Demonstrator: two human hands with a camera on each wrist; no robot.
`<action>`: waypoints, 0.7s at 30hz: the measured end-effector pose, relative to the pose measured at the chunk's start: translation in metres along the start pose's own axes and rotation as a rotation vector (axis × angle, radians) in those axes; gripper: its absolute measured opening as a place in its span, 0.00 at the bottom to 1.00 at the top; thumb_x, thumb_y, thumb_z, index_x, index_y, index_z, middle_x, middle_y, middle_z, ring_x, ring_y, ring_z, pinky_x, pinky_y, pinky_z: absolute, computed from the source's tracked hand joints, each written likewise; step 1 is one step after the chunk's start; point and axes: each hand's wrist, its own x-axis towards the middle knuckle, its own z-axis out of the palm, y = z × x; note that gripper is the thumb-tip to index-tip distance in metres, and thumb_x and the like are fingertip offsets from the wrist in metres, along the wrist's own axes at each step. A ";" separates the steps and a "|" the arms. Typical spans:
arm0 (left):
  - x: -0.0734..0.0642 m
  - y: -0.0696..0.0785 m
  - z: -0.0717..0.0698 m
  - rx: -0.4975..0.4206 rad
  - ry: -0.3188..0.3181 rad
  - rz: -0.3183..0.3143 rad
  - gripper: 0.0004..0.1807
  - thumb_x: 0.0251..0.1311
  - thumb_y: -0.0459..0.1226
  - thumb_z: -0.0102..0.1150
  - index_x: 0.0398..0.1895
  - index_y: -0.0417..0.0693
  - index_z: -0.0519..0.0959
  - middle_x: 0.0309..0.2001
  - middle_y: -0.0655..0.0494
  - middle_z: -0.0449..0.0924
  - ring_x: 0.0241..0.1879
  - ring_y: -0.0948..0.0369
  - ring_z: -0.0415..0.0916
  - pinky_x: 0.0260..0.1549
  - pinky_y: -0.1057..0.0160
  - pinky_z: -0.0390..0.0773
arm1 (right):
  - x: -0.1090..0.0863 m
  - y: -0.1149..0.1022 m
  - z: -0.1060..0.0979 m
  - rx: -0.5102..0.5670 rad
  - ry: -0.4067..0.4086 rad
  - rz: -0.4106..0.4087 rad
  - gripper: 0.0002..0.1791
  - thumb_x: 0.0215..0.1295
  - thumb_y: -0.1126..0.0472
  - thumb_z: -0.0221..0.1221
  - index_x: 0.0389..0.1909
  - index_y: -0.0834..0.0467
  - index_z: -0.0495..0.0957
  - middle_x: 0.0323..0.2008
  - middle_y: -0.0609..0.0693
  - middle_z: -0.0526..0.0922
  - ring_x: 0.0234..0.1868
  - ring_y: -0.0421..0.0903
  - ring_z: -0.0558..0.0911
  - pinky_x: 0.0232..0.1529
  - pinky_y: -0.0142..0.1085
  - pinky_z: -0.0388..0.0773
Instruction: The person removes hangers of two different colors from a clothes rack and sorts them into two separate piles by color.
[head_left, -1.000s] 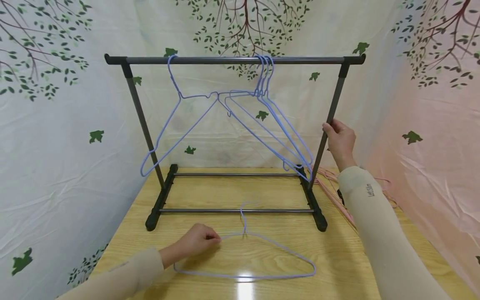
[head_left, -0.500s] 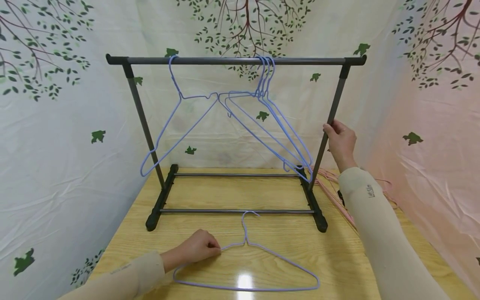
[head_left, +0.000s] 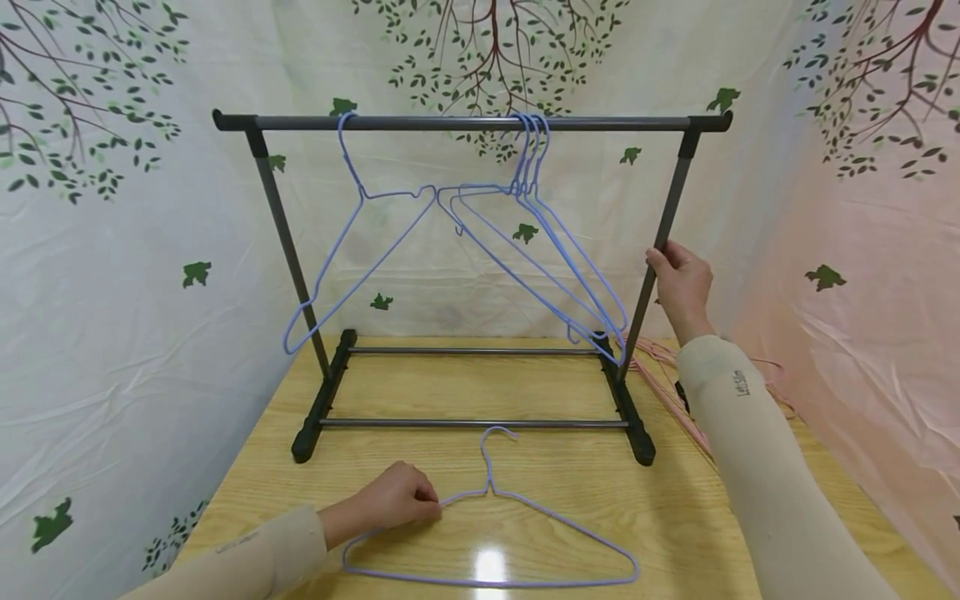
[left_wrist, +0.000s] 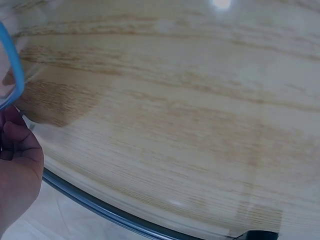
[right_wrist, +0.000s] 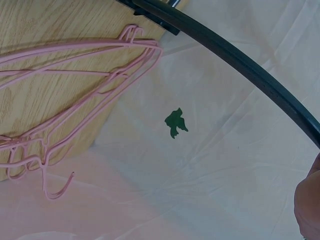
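Plainly, one hand for the rack and one for the hanger

Of the things being handled, the clothes rack (head_left: pixel 435 123) is the largest, standing on the worktop (head_left: pixel 465 387). The person's right hand (head_left: pixel 684 279) grips its right-hand post (head_left: pixel 672 200), thumb in front. I'd keep that hold firm without tugging, since the frame could well rock. The loose hanger (head_left: pixel 490 478) is low over the worktop, just in front of the rack, hook end away from the person; whether its bottom bar touches the wood I can't tell. The left hand (head_left: pixel 401 496) pinches it on the left shoulder between thumb and curled fingers. Held off-centre like that, the wire would probably twist, so I'd grip nearer the neck and mind the hook (head_left: pixel 483 450) (the smallest part, and the fussiest).

Around them, a printed cloth backdrop (head_left: pixel 150 350) rises behind and along both sides. A bunch of blue hangers (head_left: pixel 521 188) hangs right of the rail's middle, and a pile of pink hangers (right_wrist: pixel 90 44) lies past the right post, seemingly out of the way. A single blue hanger (head_left: pixel 390 194) hangs toward the left; its shoulder comes so close to the bunch that the stretch between looks crowded. Slimmest of all, the front rung (head_left: pixel 420 423) runs right by the hook and could snag it.
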 end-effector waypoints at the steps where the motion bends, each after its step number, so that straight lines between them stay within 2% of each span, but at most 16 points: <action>1: 0.000 0.000 0.000 -0.010 -0.004 -0.002 0.05 0.60 0.38 0.69 0.29 0.48 0.89 0.26 0.71 0.82 0.24 0.74 0.73 0.37 0.61 0.80 | 0.000 0.000 0.000 0.001 -0.001 0.000 0.27 0.69 0.40 0.57 0.61 0.51 0.80 0.49 0.44 0.85 0.47 0.38 0.78 0.20 0.28 0.75; 3: 0.000 0.000 0.000 -0.034 -0.010 -0.012 0.05 0.60 0.38 0.69 0.29 0.48 0.89 0.25 0.70 0.81 0.23 0.73 0.72 0.25 0.68 0.75 | 0.000 0.000 0.000 -0.001 0.000 -0.004 0.27 0.69 0.40 0.57 0.61 0.51 0.80 0.49 0.45 0.85 0.47 0.38 0.79 0.20 0.28 0.75; 5: 0.000 0.000 -0.001 -0.040 -0.007 -0.024 0.05 0.61 0.39 0.68 0.29 0.48 0.89 0.25 0.70 0.81 0.23 0.73 0.72 0.23 0.70 0.74 | -0.001 0.000 0.000 -0.001 -0.002 -0.006 0.27 0.69 0.40 0.57 0.61 0.51 0.80 0.49 0.45 0.85 0.48 0.39 0.78 0.20 0.29 0.76; 13: 0.003 0.000 -0.007 0.012 0.057 -0.044 0.07 0.62 0.40 0.67 0.33 0.46 0.88 0.29 0.66 0.83 0.27 0.72 0.74 0.27 0.69 0.75 | -0.001 0.001 0.000 -0.007 -0.005 -0.006 0.27 0.70 0.40 0.56 0.62 0.51 0.79 0.52 0.48 0.84 0.49 0.40 0.78 0.21 0.30 0.76; 18: 0.007 0.005 -0.021 0.059 0.101 -0.051 0.14 0.63 0.43 0.66 0.42 0.40 0.86 0.28 0.65 0.78 0.26 0.69 0.71 0.26 0.67 0.74 | -0.001 0.001 0.000 -0.007 -0.007 -0.003 0.27 0.70 0.40 0.56 0.62 0.50 0.79 0.52 0.47 0.84 0.49 0.39 0.79 0.20 0.30 0.76; 21: 0.008 0.011 -0.033 0.092 0.148 -0.027 0.17 0.64 0.44 0.65 0.46 0.38 0.85 0.31 0.65 0.79 0.29 0.68 0.73 0.27 0.67 0.75 | 0.000 0.001 0.000 -0.007 -0.003 -0.002 0.26 0.70 0.40 0.56 0.62 0.50 0.79 0.51 0.46 0.84 0.49 0.39 0.79 0.20 0.29 0.75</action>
